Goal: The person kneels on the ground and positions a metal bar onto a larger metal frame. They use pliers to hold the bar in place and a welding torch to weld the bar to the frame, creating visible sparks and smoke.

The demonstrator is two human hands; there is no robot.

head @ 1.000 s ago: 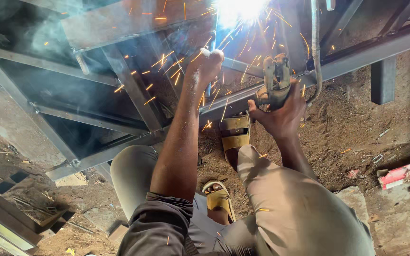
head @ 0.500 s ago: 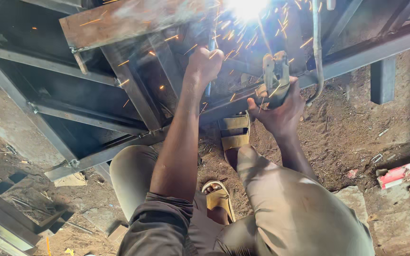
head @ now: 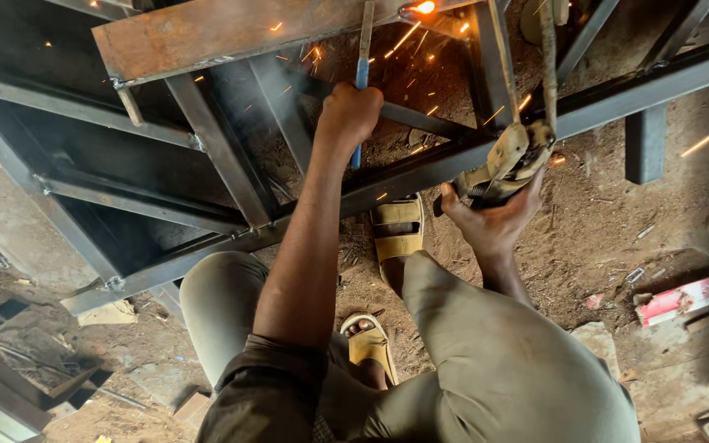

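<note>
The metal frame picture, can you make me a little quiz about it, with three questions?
1. True or false: the left hand is wrapped around a blue-handled tool.
2. What does the right hand hold?
A. a paintbrush
B. a worn welding holder
C. a saw
3. Fill in: bright sparks fly from a glowing spot at the ___ of the picture.

Key:
1. True. The fist grips the tool's handle beside the dark metal frame.
2. B. Its cable runs upward.
3. Top, near the rusty bar.
</note>
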